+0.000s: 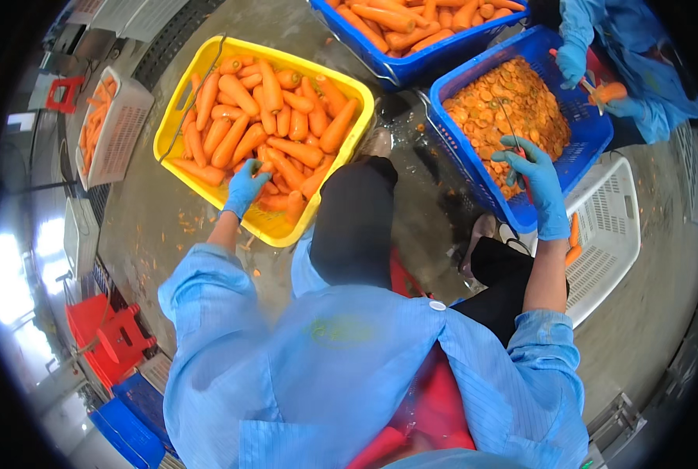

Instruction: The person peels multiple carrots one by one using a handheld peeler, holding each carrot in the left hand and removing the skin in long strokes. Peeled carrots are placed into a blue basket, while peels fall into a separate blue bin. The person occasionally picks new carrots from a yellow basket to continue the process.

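Observation:
My left hand [247, 189], in a blue glove, reaches into a yellow plastic basket [169, 130] heaped with whole carrots [231, 140]. Its thumb and fingers are around a carrot end, but whether they grip it cannot be told. My right hand [535, 176], gloved too, is shut on the red handle of a thin-bladed knife [522, 157]. The blade points away from me over a blue basket [442, 94]. Many round carrot slices [501, 99] fill much of that basket.
Another blue basket [349, 32] of whole carrots stands farther off. Across from me, a co-worker's gloved hands [573, 61] hold a tool and a carrot [611, 91]. A white basket [610, 234] sits at right, with carrots inside. Red stools [105, 334] stand at left.

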The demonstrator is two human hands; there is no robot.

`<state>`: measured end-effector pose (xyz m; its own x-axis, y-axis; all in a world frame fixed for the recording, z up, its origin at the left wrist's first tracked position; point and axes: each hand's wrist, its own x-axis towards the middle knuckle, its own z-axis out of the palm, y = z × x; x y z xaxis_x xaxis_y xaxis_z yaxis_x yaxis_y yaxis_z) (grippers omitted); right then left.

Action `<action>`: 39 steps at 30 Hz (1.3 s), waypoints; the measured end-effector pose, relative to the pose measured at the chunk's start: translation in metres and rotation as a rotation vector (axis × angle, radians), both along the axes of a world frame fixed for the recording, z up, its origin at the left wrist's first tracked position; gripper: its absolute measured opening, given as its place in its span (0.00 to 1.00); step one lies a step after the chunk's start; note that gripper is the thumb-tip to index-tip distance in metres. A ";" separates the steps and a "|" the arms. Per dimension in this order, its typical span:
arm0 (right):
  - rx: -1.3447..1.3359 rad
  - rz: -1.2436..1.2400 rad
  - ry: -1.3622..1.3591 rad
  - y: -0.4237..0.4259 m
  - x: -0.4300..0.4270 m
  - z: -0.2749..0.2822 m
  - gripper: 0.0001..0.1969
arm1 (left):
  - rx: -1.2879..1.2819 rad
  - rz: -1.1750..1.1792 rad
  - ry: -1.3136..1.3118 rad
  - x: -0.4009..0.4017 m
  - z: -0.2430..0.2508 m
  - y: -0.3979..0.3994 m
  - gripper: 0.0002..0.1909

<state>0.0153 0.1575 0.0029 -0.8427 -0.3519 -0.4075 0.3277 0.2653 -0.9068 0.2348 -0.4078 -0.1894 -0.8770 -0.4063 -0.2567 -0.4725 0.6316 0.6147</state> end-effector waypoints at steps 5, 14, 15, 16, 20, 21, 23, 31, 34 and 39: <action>0.037 -0.013 0.015 0.005 0.008 0.013 0.21 | 0.702 0.527 0.351 -0.038 0.030 0.006 0.12; -0.055 -0.044 0.116 0.007 0.014 0.038 0.20 | 1.642 0.149 0.478 -0.184 0.205 0.166 0.27; -0.076 -0.047 0.125 0.011 0.011 0.037 0.19 | 1.685 0.080 0.391 -0.199 0.215 0.191 0.27; -0.126 -0.080 0.145 0.019 0.009 0.036 0.19 | 1.734 -0.011 0.294 -0.214 0.219 0.224 0.26; -0.173 -0.184 0.242 0.045 0.009 0.046 0.17 | 1.626 -0.166 0.036 -0.229 0.226 0.348 0.25; -0.175 -0.199 0.258 0.052 0.010 0.047 0.15 | 1.526 -0.181 0.014 -0.227 0.224 0.371 0.25; -0.095 -0.233 0.249 0.063 0.017 0.057 0.14 | 1.375 -0.222 -0.039 -0.220 0.223 0.402 0.21; 0.075 -0.229 0.353 0.093 0.023 0.019 0.18 | 1.189 -0.407 -0.018 -0.225 0.189 0.448 0.16; 0.150 -0.209 0.334 0.096 0.020 0.001 0.18 | 1.205 -0.395 -0.047 -0.228 0.182 0.450 0.15; 0.272 -0.166 0.424 0.090 0.018 -0.006 0.17 | 1.215 -0.381 -0.038 -0.230 0.186 0.451 0.15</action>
